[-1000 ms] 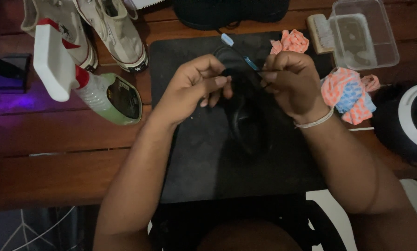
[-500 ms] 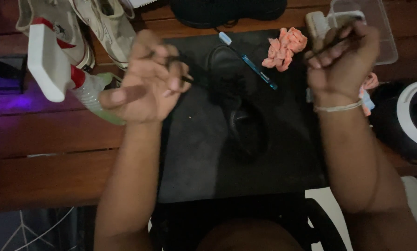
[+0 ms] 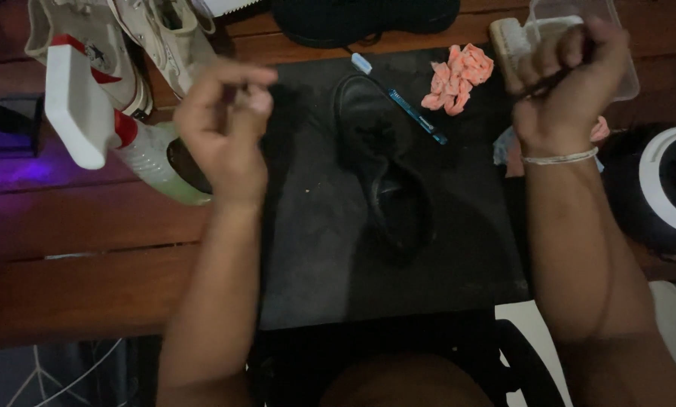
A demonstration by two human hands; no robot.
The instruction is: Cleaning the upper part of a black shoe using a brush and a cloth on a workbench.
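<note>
I see my left hand [image 3: 221, 124] and right hand [image 3: 565, 83] raised well apart, each curled tight on an end of a thin dark shoelace [image 3: 556, 75]; its middle is too dim to trace. Between them, the black low shoe [image 3: 383, 166] lies on the dark mat [image 3: 315, 256], a blue toothbrush [image 3: 402, 102] beside it.

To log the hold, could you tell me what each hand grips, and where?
Right hand: a dark lace, pinched at its end. Left hand: pinched shut, contents unclear.
</note>
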